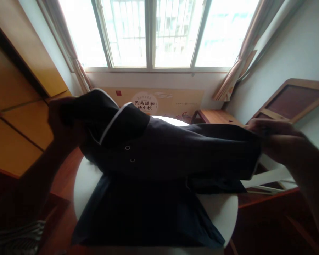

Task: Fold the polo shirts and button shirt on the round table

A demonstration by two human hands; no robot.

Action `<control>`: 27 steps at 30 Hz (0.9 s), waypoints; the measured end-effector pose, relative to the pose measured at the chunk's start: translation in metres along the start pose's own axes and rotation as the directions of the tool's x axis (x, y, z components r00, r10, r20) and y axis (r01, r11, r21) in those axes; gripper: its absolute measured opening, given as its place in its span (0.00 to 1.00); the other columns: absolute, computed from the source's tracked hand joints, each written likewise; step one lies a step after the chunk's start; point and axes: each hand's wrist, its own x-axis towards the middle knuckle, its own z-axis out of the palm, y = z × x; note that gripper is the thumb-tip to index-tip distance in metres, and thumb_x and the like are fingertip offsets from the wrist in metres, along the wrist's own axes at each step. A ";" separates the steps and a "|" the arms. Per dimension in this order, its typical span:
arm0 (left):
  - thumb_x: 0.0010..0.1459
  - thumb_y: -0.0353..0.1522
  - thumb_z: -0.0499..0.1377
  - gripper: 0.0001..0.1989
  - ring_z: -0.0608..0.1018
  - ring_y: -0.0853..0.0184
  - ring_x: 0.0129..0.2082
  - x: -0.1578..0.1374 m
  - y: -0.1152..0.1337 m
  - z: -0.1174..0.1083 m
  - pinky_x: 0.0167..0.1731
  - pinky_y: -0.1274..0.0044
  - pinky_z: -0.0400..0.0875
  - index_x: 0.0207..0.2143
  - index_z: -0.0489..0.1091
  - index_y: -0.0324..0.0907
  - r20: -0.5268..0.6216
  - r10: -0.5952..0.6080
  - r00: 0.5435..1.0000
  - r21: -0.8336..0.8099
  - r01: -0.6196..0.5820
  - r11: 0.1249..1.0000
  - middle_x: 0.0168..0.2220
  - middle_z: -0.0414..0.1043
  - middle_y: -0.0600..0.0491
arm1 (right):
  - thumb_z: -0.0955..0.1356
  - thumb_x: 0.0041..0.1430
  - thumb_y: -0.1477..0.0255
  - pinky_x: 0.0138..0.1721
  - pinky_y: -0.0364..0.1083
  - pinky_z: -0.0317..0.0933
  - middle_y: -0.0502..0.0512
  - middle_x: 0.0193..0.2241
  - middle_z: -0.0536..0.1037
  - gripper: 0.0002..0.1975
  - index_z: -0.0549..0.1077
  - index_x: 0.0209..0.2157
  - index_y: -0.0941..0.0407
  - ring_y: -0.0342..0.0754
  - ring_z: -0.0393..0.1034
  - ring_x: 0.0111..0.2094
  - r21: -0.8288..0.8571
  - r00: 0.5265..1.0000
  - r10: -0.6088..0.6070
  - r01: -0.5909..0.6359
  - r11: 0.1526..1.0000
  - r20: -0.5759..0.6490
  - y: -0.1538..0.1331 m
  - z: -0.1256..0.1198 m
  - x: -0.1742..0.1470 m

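Note:
A dark polo shirt (159,152) with pale piping on its collar and two ringed buttons is stretched between my hands. My left hand (65,120) is closed on the collar side at the left, its fingers in shadow. Over on the right, my right hand (272,138) grips the end of a sleeve with pale edging. The lower part of the shirt spreads over a round white table (225,216) and covers most of its top. Dim light hides the folds in the dark cloth.
Behind the table are a wide window (149,35), curtains (228,81) and a printed banner (175,99). Yellow cabinets (16,124) stand at the left. A wooden stool (215,115) and a framed board (295,99) are at the right.

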 end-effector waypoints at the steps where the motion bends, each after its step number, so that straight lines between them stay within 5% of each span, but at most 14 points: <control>1: 0.62 0.43 0.60 0.19 0.76 0.73 0.35 -0.001 0.008 0.006 0.41 0.77 0.71 0.46 0.67 0.38 0.115 0.078 0.990 -0.043 -0.074 0.996 0.36 0.70 0.55 | 0.69 0.48 0.61 0.26 0.49 0.59 0.55 0.25 0.73 0.08 0.70 0.27 0.49 0.48 0.67 0.26 -0.073 0.988 0.070 -0.060 0.996 0.140 0.006 0.004 0.006; 3: 0.65 0.34 0.57 0.11 0.76 0.75 0.30 -0.007 0.024 0.024 0.33 0.82 0.71 0.48 0.69 0.38 0.324 0.284 0.902 -0.165 -0.241 0.956 0.34 0.75 0.55 | 0.69 0.48 0.61 0.33 0.51 0.66 0.57 0.31 0.77 0.10 0.73 0.31 0.51 0.53 0.72 0.32 -0.276 0.870 0.219 -0.101 0.956 0.442 0.020 0.016 0.017; 5: 0.65 0.28 0.54 0.12 0.77 0.75 0.28 -0.016 0.036 0.046 0.30 0.84 0.71 0.50 0.70 0.40 0.480 0.377 0.792 -0.286 -0.265 0.921 0.34 0.77 0.54 | 0.70 0.49 0.59 0.43 0.55 0.69 0.61 0.39 0.79 0.17 0.76 0.38 0.54 0.58 0.74 0.41 -0.431 0.735 0.324 -0.047 0.901 0.595 0.033 0.036 0.028; 9: 0.64 0.26 0.53 0.16 0.81 0.71 0.35 -0.026 0.051 0.080 0.35 0.81 0.74 0.53 0.69 0.43 0.526 0.445 0.725 -0.407 -0.245 0.880 0.36 0.80 0.52 | 0.73 0.50 0.54 0.60 0.57 0.59 0.63 0.57 0.71 0.34 0.71 0.56 0.55 0.58 0.65 0.58 -0.296 0.789 0.148 0.044 0.954 0.596 0.044 0.097 0.044; 14: 0.65 0.27 0.52 0.16 0.81 0.70 0.35 -0.013 0.061 0.083 0.38 0.80 0.75 0.52 0.71 0.42 0.470 0.551 0.690 -0.523 -0.285 0.803 0.37 0.80 0.49 | 0.75 0.48 0.54 0.54 0.52 0.64 0.61 0.52 0.74 0.38 0.71 0.58 0.57 0.54 0.68 0.52 0.135 0.660 -0.096 -0.009 0.991 0.745 0.033 0.174 0.054; 16: 0.65 0.29 0.54 0.14 0.81 0.70 0.33 -0.006 0.058 0.074 0.37 0.80 0.74 0.52 0.72 0.41 0.524 0.535 0.663 -0.511 -0.259 0.820 0.36 0.79 0.49 | 0.74 0.50 0.53 0.46 0.49 0.67 0.59 0.44 0.77 0.33 0.74 0.53 0.59 0.51 0.71 0.44 0.213 0.678 -0.163 0.010 0.977 0.717 0.029 0.182 0.053; 20: 0.61 0.37 0.63 0.22 0.75 0.73 0.23 0.001 0.043 0.047 0.28 0.83 0.71 0.55 0.70 0.39 0.747 0.341 0.571 -0.364 -0.079 0.928 0.28 0.76 0.54 | 0.71 0.57 0.57 0.30 0.41 0.63 0.50 0.26 0.73 0.19 0.79 0.37 0.61 0.42 0.66 0.28 0.173 0.829 -0.230 0.163 0.971 0.509 0.022 0.157 0.041; 23: 0.59 0.41 0.64 0.19 0.70 0.75 0.19 -0.001 0.032 0.026 0.22 0.84 0.66 0.47 0.75 0.38 0.898 0.196 0.394 -0.248 0.085 0.965 0.23 0.72 0.58 | 0.70 0.61 0.61 0.22 0.40 0.55 0.47 0.20 0.67 0.15 0.79 0.33 0.60 0.39 0.59 0.21 0.045 0.905 -0.221 0.220 0.975 0.364 0.015 0.123 0.022; 25: 0.61 0.42 0.61 0.15 0.70 0.74 0.19 -0.005 0.030 0.014 0.21 0.84 0.66 0.36 0.78 0.38 0.949 0.172 0.264 -0.223 0.175 0.959 0.21 0.71 0.57 | 0.70 0.61 0.63 0.19 0.41 0.53 0.46 0.19 0.67 0.12 0.80 0.35 0.58 0.40 0.58 0.18 -0.006 0.909 -0.235 0.252 0.968 0.343 0.008 0.103 0.006; 27: 0.62 0.42 0.60 0.16 0.72 0.72 0.20 -0.008 0.032 0.003 0.21 0.83 0.67 0.31 0.78 0.39 0.964 0.170 0.206 -0.217 0.236 0.947 0.21 0.72 0.55 | 0.70 0.60 0.66 0.19 0.42 0.55 0.47 0.19 0.70 0.08 0.81 0.36 0.55 0.41 0.61 0.17 -0.028 0.893 -0.286 0.315 0.949 0.348 0.001 0.087 -0.010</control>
